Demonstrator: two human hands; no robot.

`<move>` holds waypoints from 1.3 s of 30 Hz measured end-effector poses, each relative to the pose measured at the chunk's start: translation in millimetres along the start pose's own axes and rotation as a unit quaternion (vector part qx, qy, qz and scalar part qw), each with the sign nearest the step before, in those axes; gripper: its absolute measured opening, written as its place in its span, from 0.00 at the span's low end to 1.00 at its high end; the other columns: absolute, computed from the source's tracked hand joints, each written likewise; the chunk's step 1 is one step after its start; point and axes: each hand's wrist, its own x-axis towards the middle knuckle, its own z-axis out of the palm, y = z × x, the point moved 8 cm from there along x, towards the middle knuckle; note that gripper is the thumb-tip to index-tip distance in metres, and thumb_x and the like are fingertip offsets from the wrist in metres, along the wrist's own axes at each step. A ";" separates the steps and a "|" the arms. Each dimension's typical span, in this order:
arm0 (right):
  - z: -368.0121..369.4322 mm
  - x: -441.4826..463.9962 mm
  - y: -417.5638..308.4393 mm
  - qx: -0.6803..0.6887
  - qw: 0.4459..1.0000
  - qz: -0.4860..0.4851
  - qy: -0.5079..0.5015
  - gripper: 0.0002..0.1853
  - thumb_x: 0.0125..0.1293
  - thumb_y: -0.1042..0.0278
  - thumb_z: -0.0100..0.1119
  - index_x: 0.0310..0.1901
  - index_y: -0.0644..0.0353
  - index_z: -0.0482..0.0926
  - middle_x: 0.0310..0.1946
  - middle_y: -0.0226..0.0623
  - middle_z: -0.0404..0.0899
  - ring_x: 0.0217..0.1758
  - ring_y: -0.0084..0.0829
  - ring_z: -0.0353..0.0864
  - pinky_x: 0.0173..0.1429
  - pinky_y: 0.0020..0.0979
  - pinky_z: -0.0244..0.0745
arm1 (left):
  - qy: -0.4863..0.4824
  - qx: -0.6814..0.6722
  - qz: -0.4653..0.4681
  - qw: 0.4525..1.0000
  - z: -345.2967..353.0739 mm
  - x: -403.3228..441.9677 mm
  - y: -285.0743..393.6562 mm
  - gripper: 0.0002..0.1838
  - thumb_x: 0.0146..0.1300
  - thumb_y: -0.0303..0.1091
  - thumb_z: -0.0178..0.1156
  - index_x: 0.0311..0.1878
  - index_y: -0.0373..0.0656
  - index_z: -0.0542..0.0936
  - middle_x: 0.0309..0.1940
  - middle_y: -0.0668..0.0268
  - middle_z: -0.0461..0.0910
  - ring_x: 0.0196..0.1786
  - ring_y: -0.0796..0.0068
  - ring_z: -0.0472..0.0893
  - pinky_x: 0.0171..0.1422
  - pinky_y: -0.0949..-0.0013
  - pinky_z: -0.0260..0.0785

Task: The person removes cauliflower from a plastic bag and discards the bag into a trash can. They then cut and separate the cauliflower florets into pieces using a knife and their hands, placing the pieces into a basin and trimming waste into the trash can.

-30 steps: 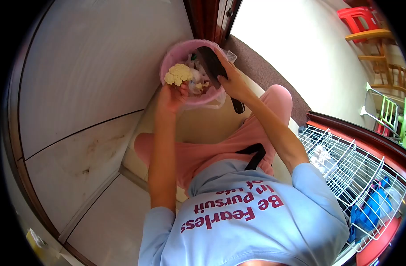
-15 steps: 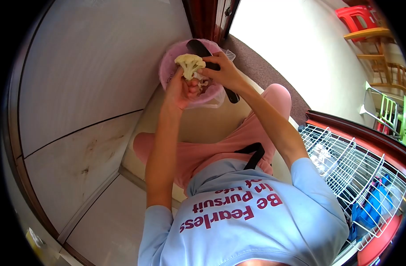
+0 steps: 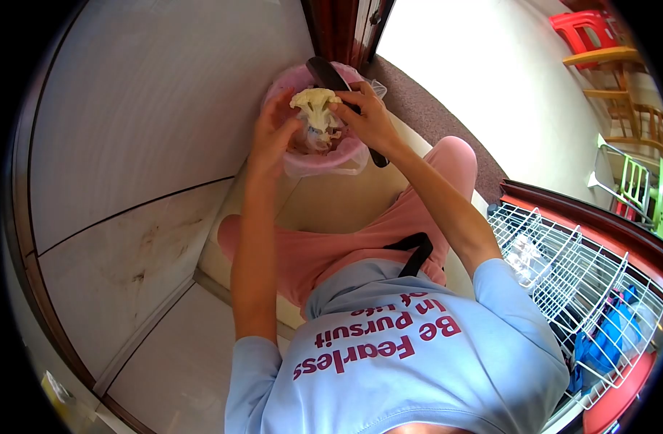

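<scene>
Your right hand (image 3: pixel 371 123) grasps the right edge of a cauliflower piece (image 3: pixel 316 101) between thumb and fingers, with a dark, smooth, straight-sided knife (image 3: pixel 324 71) gripped in the same hand; your left hand (image 3: pixel 270 130) is released, its fingers parted and a little blurred beside the left edge of the cauliflower piece, though whether a fingertip touches it you cannot tell from here; the cauliflower piece is up over a round pink bin (image 3: pixel 295 76), creamy and matte, with a bumpy, fanned crown that narrows into a smooth, branching stem; the crown points away from you and the stem back towards you, so its axis from crown to stem runs nearly straight along your line of reach, while the crown spreads crosswise; the knife's long axis slants from far left to near right, its black handle (image 3: pixel 379 158) end showing below your right hand; the bin wears a thin, crinkled, see-through liner (image 3: pixel 302 168) that hangs over its rim, and crumpled pale scraps (image 3: pixel 320 141) lie inside; nearer you are soft pink trousers (image 3: pixel 346 249), and to your right stands a white wire rack (image 3: pixel 563 253).
</scene>
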 end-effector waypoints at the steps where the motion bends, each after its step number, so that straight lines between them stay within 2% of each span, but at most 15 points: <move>1: -0.6 0.6 0.4 0.000 1.000 0.000 -0.001 0.16 0.65 0.58 0.61 0.47 0.61 0.82 0.46 0.42 0.71 0.49 0.35 0.73 0.54 0.32 0.69 | -0.030 0.003 0.037 0.999 2.2 0.6 4.8 0.26 0.61 0.26 0.59 0.63 0.38 0.69 0.53 0.62 0.75 0.57 0.72 0.74 0.58 0.68 0.70; 4: 3.6 2.7 3.1 -0.018 0.999 0.022 -0.039 0.17 0.65 0.59 0.61 0.48 0.62 0.82 0.46 0.41 0.71 0.49 0.33 0.73 0.54 0.32 0.69 | -0.099 0.048 0.047 0.993 22.1 -1.9 23.7 0.28 0.63 0.33 0.61 0.65 0.37 0.67 0.55 0.64 0.74 0.52 0.75 0.75 0.49 0.75 0.71; 8: -5.6 1.7 -19.3 -0.001 1.000 -0.023 -0.008 0.22 0.64 0.62 0.61 0.57 0.63 0.75 0.38 0.36 0.73 0.41 0.30 0.74 0.46 0.29 0.72 | -0.085 0.112 -0.020 0.990 17.7 4.9 19.4 0.25 0.63 0.31 0.62 0.62 0.35 0.69 0.53 0.61 0.76 0.53 0.72 0.77 0.58 0.68 0.71; 10: -16.6 -1.7 -31.5 0.007 0.998 -0.056 0.018 0.25 0.64 0.64 0.62 0.61 0.63 0.72 0.35 0.34 0.73 0.37 0.27 0.75 0.41 0.27 0.73 | -0.044 -0.131 -0.107 0.985 9.3 4.4 3.1 0.21 0.66 0.36 0.59 0.58 0.34 0.72 0.51 0.59 0.77 0.51 0.69 0.79 0.55 0.67 0.75; 13: -47.6 -13.7 -4.6 -0.022 0.990 0.132 0.054 0.26 0.61 0.67 0.63 0.60 0.64 0.70 0.32 0.32 0.73 0.28 0.24 0.74 0.28 0.25 0.71 | -0.014 -0.253 -0.109 0.961 9.1 -5.9 11.9 0.19 0.68 0.38 0.56 0.56 0.34 0.72 0.50 0.58 0.77 0.51 0.67 0.79 0.52 0.64 0.78; 15: -47.0 -28.5 4.6 0.214 0.926 0.310 -0.016 0.19 0.58 0.71 0.65 0.51 0.66 0.74 0.31 0.33 0.74 0.22 0.21 0.71 0.22 0.25 0.68 | -0.032 -0.273 -0.106 0.956 9.6 -4.3 13.0 0.19 0.69 0.37 0.56 0.56 0.34 0.72 0.51 0.58 0.77 0.51 0.66 0.79 0.52 0.64 0.78; 16: -49.9 -31.7 0.9 0.212 0.927 0.310 -0.019 0.19 0.58 0.71 0.65 0.51 0.66 0.74 0.31 0.33 0.74 0.22 0.21 0.71 0.22 0.25 0.68 | -0.054 -0.290 -0.107 0.949 12.4 -4.3 13.2 0.19 0.69 0.37 0.55 0.57 0.35 0.71 0.51 0.58 0.77 0.51 0.66 0.79 0.52 0.64 0.78; 18: -51.3 -32.7 -14.6 0.389 0.878 0.278 0.014 0.13 0.58 0.72 0.65 0.42 0.67 0.75 0.28 0.35 0.79 0.24 0.21 0.77 0.26 0.23 0.71 | -0.057 -0.263 -0.096 0.958 17.0 -4.5 21.0 0.20 0.69 0.37 0.55 0.58 0.35 0.70 0.52 0.58 0.76 0.53 0.66 0.78 0.55 0.63 0.77; 19: -52.7 -34.1 -20.8 0.389 0.879 0.276 0.012 0.13 0.58 0.72 0.65 0.42 0.67 0.75 0.28 0.35 0.79 0.24 0.21 0.77 0.26 0.23 0.71 | -0.063 -0.233 -0.087 0.966 21.4 -4.5 25.2 0.21 0.69 0.37 0.55 0.59 0.36 0.69 0.53 0.58 0.76 0.54 0.67 0.78 0.57 0.63 0.75; 23: -53.2 -34.0 -91.3 0.209 0.944 0.250 -0.061 0.12 0.59 0.75 0.63 0.44 0.67 0.76 0.26 0.32 0.76 0.23 0.22 0.74 0.26 0.24 0.70 | 0.020 -0.150 0.008 0.988 31.5 -17.7 58.2 0.23 0.71 0.32 0.51 0.65 0.36 0.62 0.58 0.57 0.71 0.59 0.64 0.75 0.65 0.65 0.70; 25: -72.7 -18.9 -172.2 0.052 0.996 0.063 -0.042 0.13 0.61 0.76 0.60 0.48 0.67 0.75 0.30 0.33 0.75 0.26 0.22 0.74 0.29 0.24 0.70 | 0.048 -0.077 0.114 0.989 44.1 -36.6 114.2 0.24 0.69 0.35 0.56 0.64 0.34 0.65 0.56 0.60 0.72 0.58 0.73 0.72 0.64 0.70 0.64; 27: -94.2 -10.2 -258.3 -0.067 0.991 -0.114 -0.019 0.16 0.63 0.78 0.57 0.52 0.68 0.73 0.37 0.37 0.74 0.31 0.24 0.75 0.34 0.25 0.70 | 0.060 -0.061 0.148 0.985 62.3 -56.6 176.5 0.25 0.69 0.35 0.56 0.64 0.34 0.65 0.56 0.60 0.72 0.58 0.73 0.72 0.64 0.70 0.64; 29: -113.7 -0.2 -319.1 -0.037 0.995 -0.086 -0.031 0.26 0.57 0.87 0.54 0.57 0.56 0.76 0.44 0.43 0.75 0.46 0.44 0.78 0.48 0.35 0.75 | 0.077 -0.045 0.178 0.980 76.7 -75.7 242.2 0.25 0.69 0.35 0.56 0.64 0.34 0.65 0.56 0.60 0.72 0.57 0.73 0.72 0.64 0.71 0.63; 35: -171.4 34.2 -496.0 -0.028 0.989 -0.125 -0.077 0.29 0.54 0.87 0.55 0.60 0.54 0.74 0.59 0.48 0.72 0.58 0.48 0.75 0.58 0.39 0.76 | 0.080 0.004 0.221 0.972 125.1 -122.4 436.6 0.25 0.67 0.32 0.59 0.64 0.35 0.66 0.54 0.60 0.74 0.56 0.73 0.73 0.62 0.70 0.65; 39: -178.7 55.4 -584.1 -0.040 0.978 -0.182 -0.092 0.29 0.56 0.85 0.53 0.61 0.54 0.73 0.56 0.53 0.73 0.59 0.52 0.74 0.61 0.40 0.73 | 0.089 0.018 0.253 0.963 132.6 -146.8 525.4 0.24 0.67 0.31 0.58 0.64 0.35 0.66 0.54 0.59 0.75 0.56 0.73 0.74 0.61 0.71 0.66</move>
